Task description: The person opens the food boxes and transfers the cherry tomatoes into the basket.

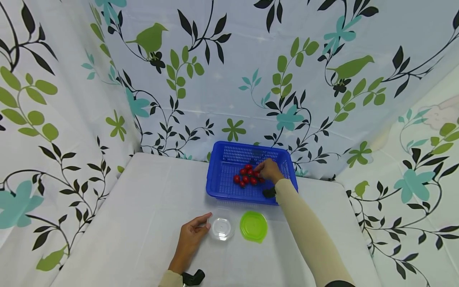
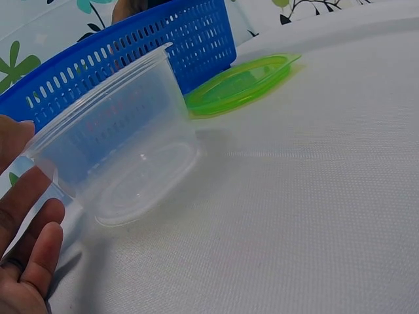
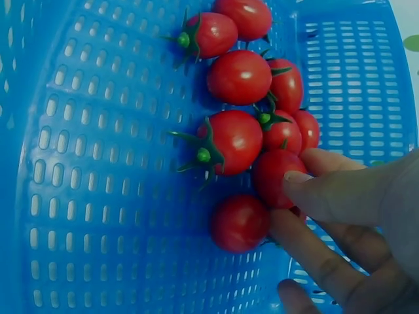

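My right hand [image 1: 268, 170] reaches into a blue plastic basket [image 1: 215, 191] and pinches a cherry tomato [image 3: 276, 176] between thumb and fingers. Around it lie several other red cherry tomatoes [image 3: 237, 142], some with green stems, on the basket's slotted floor. My left hand [image 1: 191, 235] holds the rim of a clear plastic container [image 2: 131, 150] at its left side, thumb at the top edge and a finger against the outer wall. That container stands upright on the table in front of the basket, with nothing visible inside.
A green lid [image 1: 253, 226] lies flat on the white tablecloth [image 1: 143, 207], right of the container. Patterned curtains [image 1: 233, 79] with leaves and birds hang behind the basket and along both sides.
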`<action>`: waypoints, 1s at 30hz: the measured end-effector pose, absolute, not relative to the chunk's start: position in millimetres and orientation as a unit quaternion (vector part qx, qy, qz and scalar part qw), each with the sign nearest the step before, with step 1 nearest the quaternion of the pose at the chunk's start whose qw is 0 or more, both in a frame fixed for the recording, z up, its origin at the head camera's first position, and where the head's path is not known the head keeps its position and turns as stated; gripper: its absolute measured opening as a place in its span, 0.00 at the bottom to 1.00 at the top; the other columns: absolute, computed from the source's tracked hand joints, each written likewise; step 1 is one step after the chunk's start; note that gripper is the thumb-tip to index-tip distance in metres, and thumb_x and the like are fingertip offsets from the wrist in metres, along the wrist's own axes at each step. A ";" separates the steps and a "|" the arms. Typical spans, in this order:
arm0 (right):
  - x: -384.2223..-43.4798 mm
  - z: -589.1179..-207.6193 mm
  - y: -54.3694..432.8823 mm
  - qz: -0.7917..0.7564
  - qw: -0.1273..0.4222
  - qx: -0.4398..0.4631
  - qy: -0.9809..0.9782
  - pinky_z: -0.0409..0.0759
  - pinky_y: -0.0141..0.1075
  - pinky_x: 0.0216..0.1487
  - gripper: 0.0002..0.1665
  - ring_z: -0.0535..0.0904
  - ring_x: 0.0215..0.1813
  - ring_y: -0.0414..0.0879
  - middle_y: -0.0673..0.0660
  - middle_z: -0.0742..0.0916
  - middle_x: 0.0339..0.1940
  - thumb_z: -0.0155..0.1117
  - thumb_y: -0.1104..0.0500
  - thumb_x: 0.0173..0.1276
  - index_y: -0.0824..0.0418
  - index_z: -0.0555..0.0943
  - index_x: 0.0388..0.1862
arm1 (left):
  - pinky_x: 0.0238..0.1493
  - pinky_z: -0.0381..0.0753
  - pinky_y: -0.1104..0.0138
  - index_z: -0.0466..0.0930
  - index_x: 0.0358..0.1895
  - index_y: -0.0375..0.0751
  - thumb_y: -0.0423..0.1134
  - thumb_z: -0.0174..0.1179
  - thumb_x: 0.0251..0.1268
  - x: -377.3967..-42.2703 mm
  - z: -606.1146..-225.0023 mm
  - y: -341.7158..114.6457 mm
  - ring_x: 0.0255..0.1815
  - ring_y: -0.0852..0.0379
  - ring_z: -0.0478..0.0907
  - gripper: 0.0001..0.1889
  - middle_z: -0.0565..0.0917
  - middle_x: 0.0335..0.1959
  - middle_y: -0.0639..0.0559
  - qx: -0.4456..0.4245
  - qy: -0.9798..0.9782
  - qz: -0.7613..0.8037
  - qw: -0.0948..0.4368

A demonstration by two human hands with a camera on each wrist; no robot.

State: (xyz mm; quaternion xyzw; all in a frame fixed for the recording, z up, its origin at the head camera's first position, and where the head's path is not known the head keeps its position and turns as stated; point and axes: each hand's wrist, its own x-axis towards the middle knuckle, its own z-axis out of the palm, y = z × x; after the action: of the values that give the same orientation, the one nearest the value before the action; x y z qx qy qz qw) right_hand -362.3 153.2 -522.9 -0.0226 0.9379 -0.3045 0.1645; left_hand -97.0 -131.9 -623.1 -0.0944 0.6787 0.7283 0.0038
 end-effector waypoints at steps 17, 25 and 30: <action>-343.0 -502.6 154.8 -0.308 0.159 -0.053 0.936 0.84 0.53 0.67 0.20 0.85 0.65 0.58 0.62 0.89 0.63 0.63 0.71 0.71 0.62 0.89 0.59 | 0.59 0.81 0.78 0.85 0.65 0.41 0.32 0.65 0.75 -97.0 -619.8 -134.8 0.67 0.55 0.81 0.18 0.86 0.67 0.46 -0.084 0.677 0.731 -0.020; -321.0 -478.4 148.6 -0.288 0.106 -0.117 0.945 0.76 0.58 0.76 0.23 0.78 0.75 0.61 0.62 0.84 0.71 0.65 0.58 0.79 0.59 0.82 0.70 | 0.63 0.79 0.76 0.78 0.72 0.46 0.39 0.59 0.82 -101.8 -606.0 -144.5 0.76 0.50 0.75 0.20 0.81 0.73 0.48 -0.095 0.705 0.702 -0.024; -299.7 -466.6 145.1 -0.246 0.067 -0.138 0.957 0.65 0.66 0.81 0.32 0.69 0.81 0.67 0.63 0.78 0.78 0.61 0.47 0.82 0.54 0.72 0.81 | 0.75 0.72 0.46 0.64 0.83 0.51 0.48 0.56 0.84 -107.3 -589.1 -153.3 0.80 0.39 0.64 0.30 0.66 0.84 0.44 -0.063 0.806 0.586 -0.057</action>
State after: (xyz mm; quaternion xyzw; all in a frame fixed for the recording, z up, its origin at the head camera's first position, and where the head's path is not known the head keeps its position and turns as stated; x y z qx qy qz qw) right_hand -299.7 145.1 -466.6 -0.1381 0.9570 -0.2462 0.0667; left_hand -107.3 -153.3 -589.1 -0.0627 0.8062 0.5856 -0.0572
